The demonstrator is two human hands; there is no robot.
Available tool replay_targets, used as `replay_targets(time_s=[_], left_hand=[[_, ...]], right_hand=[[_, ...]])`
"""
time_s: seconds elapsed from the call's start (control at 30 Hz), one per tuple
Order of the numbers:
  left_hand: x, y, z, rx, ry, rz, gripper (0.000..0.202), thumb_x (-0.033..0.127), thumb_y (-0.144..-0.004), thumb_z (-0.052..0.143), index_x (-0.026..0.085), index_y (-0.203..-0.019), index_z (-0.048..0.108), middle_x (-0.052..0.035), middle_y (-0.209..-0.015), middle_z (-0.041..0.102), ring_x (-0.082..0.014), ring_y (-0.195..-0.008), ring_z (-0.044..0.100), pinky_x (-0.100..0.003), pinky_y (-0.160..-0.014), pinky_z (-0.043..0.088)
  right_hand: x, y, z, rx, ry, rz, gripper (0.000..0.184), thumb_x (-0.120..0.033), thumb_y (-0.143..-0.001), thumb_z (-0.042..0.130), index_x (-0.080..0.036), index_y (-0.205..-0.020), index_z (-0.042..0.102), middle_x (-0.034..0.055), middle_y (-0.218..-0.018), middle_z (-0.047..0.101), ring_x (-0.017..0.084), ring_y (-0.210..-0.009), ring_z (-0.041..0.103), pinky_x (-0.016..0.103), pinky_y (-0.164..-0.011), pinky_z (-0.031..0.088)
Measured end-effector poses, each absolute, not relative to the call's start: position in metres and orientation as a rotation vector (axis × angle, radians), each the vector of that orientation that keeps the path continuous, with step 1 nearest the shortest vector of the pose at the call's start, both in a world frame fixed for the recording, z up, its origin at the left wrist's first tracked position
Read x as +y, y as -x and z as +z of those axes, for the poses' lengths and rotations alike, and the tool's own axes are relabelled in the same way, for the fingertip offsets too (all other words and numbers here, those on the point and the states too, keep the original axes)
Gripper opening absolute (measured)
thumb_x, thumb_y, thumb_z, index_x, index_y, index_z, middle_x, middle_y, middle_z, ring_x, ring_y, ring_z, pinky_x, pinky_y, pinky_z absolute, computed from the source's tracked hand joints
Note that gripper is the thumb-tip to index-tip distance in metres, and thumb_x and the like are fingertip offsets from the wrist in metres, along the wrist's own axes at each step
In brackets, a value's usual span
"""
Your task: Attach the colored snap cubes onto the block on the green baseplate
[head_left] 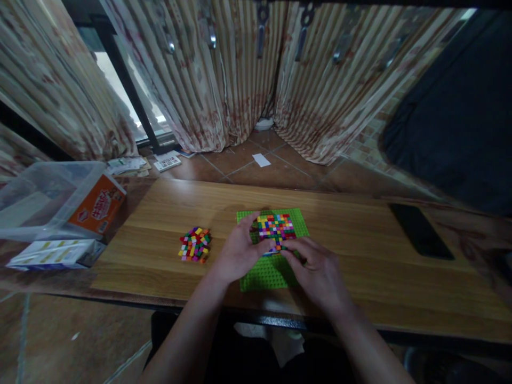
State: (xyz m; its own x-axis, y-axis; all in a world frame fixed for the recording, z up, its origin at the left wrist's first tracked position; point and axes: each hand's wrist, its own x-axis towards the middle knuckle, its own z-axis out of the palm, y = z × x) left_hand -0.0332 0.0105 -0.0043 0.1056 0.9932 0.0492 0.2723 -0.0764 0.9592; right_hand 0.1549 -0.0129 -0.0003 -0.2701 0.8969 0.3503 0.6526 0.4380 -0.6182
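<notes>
A green studded baseplate (268, 280) lies on the wooden table, bearing a block of multicoloured toy bricks (277, 226) set in tight rows. My left hand (239, 248) rests at the block's left side, its index finger stretched toward the upper left corner and its thumb lying over the lower rows. Thumb and index finger are spread apart. At the block's lower right edge, my right hand (316, 264) pinches with thumb and index finger at what looks like a small brick, mostly hidden by the fingertips. Left of my hands lies a pile of loose bricks (194, 244).
A dark phone (420, 230) lies on the table's right part. Beyond the left end stand a clear plastic bin (52, 197) with an orange label and a white box (56, 254). Papers (128, 166) lie on the floor near striped curtains (240, 80).
</notes>
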Motion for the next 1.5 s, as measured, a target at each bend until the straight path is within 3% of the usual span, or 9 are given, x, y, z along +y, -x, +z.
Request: replay_targets(time_s=[0.3,0.7,1.1,1.3,1.5], left_hand=[[0.009,0.032,-0.005,1.320,-1.530,1.048,0.062,0.030,-0.077,0.072,0.015,-0.133,0.050,-0.0124,-0.120,0.066,-0.0260,-0.109,0.062,-0.043,-0.099,0.047],[0.008,0.030,-0.001,1.370,-1.549,1.027,0.060,0.028,-0.076,0.071,0.015,-0.132,0.052,-0.0117,-0.119,0.065,-0.0253,-0.108,0.062,-0.042,-0.100,0.046],[0.007,0.027,-0.003,1.409,-1.519,1.032,0.067,0.029,-0.077,0.069,0.014,-0.138,0.046,-0.0162,-0.130,0.059,-0.0306,-0.125,0.053,-0.050,-0.107,0.040],[0.005,0.015,-0.004,1.447,-1.518,1.092,0.074,0.027,-0.071,0.074,0.019,-0.139,0.045,-0.0145,-0.141,0.050,-0.0326,-0.133,0.044,-0.052,-0.114,0.031],[0.007,0.008,-0.006,1.484,-1.390,1.133,0.080,0.029,-0.063,0.079,0.018,-0.136,0.048,-0.0150,-0.136,0.053,-0.0333,-0.129,0.047,-0.052,-0.111,0.033]], right_hand=[[-0.016,-0.154,0.001,-1.954,1.316,0.422,0.014,-0.024,-0.089,0.058,-0.025,-0.096,0.071,0.0034,-0.093,0.076,0.021,-0.084,0.072,0.033,-0.074,0.056],[-0.016,-0.150,-0.001,-2.007,1.296,0.381,0.014,-0.020,-0.092,0.054,-0.023,-0.093,0.068,0.0043,-0.088,0.070,0.019,-0.080,0.067,0.032,-0.074,0.053],[-0.012,-0.152,-0.011,-1.738,1.311,0.590,0.010,-0.029,-0.086,0.066,-0.030,-0.083,0.076,0.0026,-0.095,0.063,0.020,-0.091,0.061,0.035,-0.079,0.050],[-0.009,-0.151,-0.013,-1.663,1.296,0.632,0.008,-0.028,-0.082,0.069,-0.029,-0.080,0.076,0.0025,-0.095,0.060,0.019,-0.090,0.061,0.033,-0.075,0.051],[-0.008,-0.150,-0.011,-1.686,1.303,0.636,0.004,-0.027,-0.081,0.069,-0.025,-0.079,0.072,0.0023,-0.094,0.060,0.016,-0.080,0.060,0.031,-0.070,0.051]])
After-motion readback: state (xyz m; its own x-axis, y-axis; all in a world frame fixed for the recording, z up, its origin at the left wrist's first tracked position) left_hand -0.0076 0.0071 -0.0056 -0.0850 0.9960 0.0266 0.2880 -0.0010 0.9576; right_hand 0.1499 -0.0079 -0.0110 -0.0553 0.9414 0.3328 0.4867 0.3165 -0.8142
